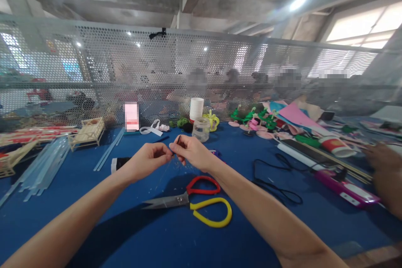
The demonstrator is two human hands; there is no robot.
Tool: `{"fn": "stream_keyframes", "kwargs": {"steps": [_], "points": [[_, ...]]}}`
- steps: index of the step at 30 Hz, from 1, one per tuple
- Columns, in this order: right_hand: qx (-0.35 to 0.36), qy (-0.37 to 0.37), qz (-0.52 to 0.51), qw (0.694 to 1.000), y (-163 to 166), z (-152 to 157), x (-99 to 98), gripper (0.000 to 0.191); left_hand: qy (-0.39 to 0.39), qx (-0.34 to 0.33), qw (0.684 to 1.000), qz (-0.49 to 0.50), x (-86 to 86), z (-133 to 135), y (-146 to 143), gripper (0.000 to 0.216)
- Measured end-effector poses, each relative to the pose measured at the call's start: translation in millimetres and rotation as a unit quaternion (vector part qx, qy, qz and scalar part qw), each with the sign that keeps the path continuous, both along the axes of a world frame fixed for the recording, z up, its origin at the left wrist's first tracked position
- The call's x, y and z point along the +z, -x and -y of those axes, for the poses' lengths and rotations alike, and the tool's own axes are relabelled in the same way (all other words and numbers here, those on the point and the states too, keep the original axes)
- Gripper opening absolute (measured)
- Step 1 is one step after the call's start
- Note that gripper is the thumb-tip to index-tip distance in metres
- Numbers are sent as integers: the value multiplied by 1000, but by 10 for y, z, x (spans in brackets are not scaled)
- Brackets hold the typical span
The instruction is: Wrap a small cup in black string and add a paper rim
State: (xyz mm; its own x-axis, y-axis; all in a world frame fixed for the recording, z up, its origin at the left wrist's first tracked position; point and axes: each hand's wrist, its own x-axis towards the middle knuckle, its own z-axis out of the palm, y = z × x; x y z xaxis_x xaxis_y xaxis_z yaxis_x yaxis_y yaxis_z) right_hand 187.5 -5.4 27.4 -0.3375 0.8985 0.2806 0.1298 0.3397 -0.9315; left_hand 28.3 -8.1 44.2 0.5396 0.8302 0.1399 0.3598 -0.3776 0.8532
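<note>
My left hand [153,160] and my right hand [194,151] meet above the blue table, fingertips pinched together. Between them is a small, thin, dark piece [173,153], too small to name. Below the hands lies a pair of scissors [184,199] with one red and one yellow handle, its blades pointing left. A black roll with a white end [115,165] is partly covered by my left wrist. Just beyond my right hand stands a clear jar [201,130].
Stacked white paper cups [197,109] stand by the perforated metal screen [125,63]. Glue sticks [47,167] and a small wooden bed frame [88,132] are at left. At right lie a magenta device [347,190], a black cord [276,186], coloured sheets [298,115] and another person's hand [385,161].
</note>
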Motion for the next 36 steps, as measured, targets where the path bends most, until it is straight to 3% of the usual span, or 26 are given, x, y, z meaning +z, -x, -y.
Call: {"fn": "stream_keyframes", "kwargs": {"steps": [8,15,23,36], "points": [[-30,-20,12,999,24,1,-17,25,5,14,1000,18,-23,18,-24,13],[12,-2,-42,999,25,13,-5,25,75,28,995,54,-36,17,-35,24],[-46,-37,57,997,35,-38,-90,26,-14,28,999,-6,-120,-61,-25,20],[-49,32,45,997,130,-82,-200,20,-8,36,999,-30,-259,-230,-30,26]]}}
